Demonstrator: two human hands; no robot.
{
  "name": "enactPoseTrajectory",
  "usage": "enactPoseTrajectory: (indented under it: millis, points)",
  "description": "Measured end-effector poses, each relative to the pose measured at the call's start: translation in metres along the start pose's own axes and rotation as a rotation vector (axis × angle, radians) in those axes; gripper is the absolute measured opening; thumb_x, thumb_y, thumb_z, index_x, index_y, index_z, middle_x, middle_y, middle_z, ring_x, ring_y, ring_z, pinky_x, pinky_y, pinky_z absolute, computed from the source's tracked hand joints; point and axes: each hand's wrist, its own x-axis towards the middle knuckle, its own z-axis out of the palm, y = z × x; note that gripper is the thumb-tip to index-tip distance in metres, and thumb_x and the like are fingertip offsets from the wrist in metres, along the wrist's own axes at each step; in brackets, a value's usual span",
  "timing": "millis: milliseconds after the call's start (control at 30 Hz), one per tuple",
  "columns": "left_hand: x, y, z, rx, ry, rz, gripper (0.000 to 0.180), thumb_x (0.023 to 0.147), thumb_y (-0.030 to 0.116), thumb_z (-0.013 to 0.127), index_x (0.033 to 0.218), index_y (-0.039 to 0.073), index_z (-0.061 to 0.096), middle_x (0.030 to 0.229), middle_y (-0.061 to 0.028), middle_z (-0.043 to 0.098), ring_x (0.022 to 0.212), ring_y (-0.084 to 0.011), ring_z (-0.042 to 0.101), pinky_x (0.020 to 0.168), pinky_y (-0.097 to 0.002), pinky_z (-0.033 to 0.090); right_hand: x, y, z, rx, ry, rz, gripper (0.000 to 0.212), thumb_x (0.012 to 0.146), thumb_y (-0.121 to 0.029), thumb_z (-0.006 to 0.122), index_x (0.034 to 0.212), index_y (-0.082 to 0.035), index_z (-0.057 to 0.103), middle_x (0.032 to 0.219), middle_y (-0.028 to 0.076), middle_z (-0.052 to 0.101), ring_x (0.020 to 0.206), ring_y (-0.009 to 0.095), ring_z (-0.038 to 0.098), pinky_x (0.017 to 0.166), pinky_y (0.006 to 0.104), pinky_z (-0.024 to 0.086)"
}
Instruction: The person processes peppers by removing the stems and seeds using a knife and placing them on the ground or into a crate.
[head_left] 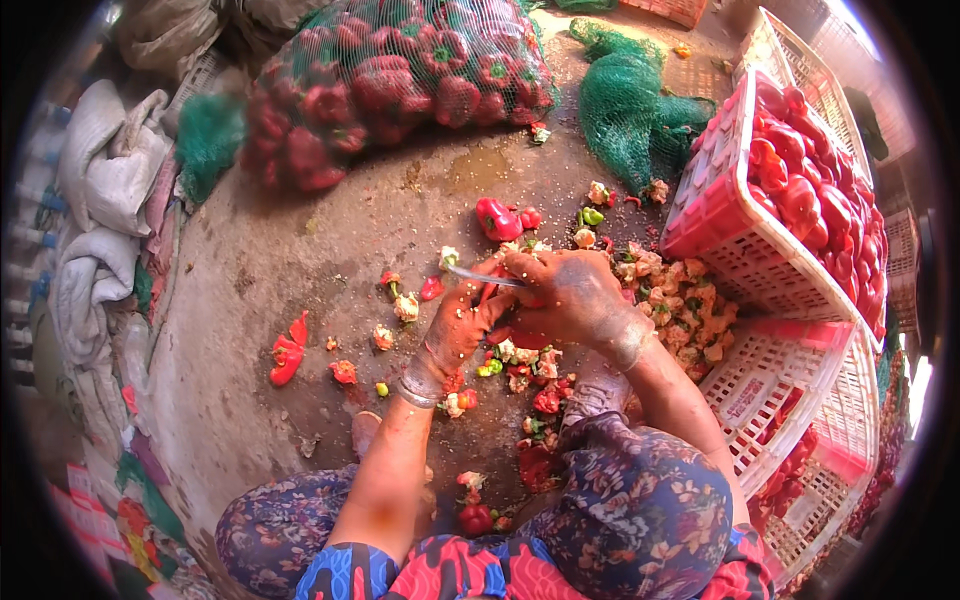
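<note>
My left hand (462,322) and my right hand (572,292) meet over the floor in the middle of the view. A thin-bladed knife (483,276) sticks out leftward from the closed fingers of my right hand, its handle hidden. The fingers of my left hand are closed around a red pepper (488,292), mostly covered by both hands. Just beyond them a whole red pepper (498,219) lies on the floor. A pale pepper core (448,257) shows by the blade's tip. More cores and red scraps lie around and below my hands.
A green net sack (400,80) full of red peppers lies at the back. Crumpled green netting (620,105) sits beside it. To the right, a crate (700,190) holds red peppers, near another tilted crate (770,385). A heap of cores (680,305) borders them. White sacks (105,165) line the left.
</note>
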Motion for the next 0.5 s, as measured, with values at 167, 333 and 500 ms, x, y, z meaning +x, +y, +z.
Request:
enactPoseTrajectory:
  millis: [167, 333, 500]
  points:
    - [-0.007, -0.016, 0.001, 0.279, 0.212, -0.009, 0.026, 0.103, 0.020, 0.053, 0.122, 0.003, 0.059, 0.111, -0.0008, 0.063, 0.096, -0.0109, 0.059, 0.080, -0.0248, 0.051, -0.006, 0.007, 0.043, 0.170, 0.150, 0.138, 0.053, 0.071, -0.046, 0.080, 0.098, -0.006, 0.058, 0.078, 0.019, 0.065, 0.075, 0.038, 0.067, 0.065, 0.0480, 0.052]
    - [-0.016, -0.066, 0.016, 0.273, 0.611, -0.060, 0.026, 0.102, 0.020, 0.053, 0.120, 0.003, 0.062, 0.096, 0.0007, 0.063, 0.083, -0.0082, 0.057, 0.069, -0.0221, 0.050, -0.016, 0.008, 0.088, 0.197, 0.230, 0.286, 0.036, 0.073, -0.029, 0.075, 0.095, -0.004, 0.062, 0.079, 0.021, 0.067, 0.074, 0.033, 0.070, 0.066, 0.0428, 0.053]
    - [-0.016, -0.048, 0.011, 0.101, 0.532, -0.154, 0.023, 0.101, 0.018, 0.053, 0.115, 0.004, 0.065, 0.097, -0.0026, 0.066, 0.082, -0.0102, 0.063, 0.074, -0.0258, 0.053, -0.025, 0.027, 0.087, 1.327, 0.070, 0.579, 0.023, 0.080, -0.025, 0.072, 0.085, -0.003, 0.067, 0.071, 0.003, 0.065, 0.057, 0.013, 0.058, 0.051, 0.0303, 0.046]
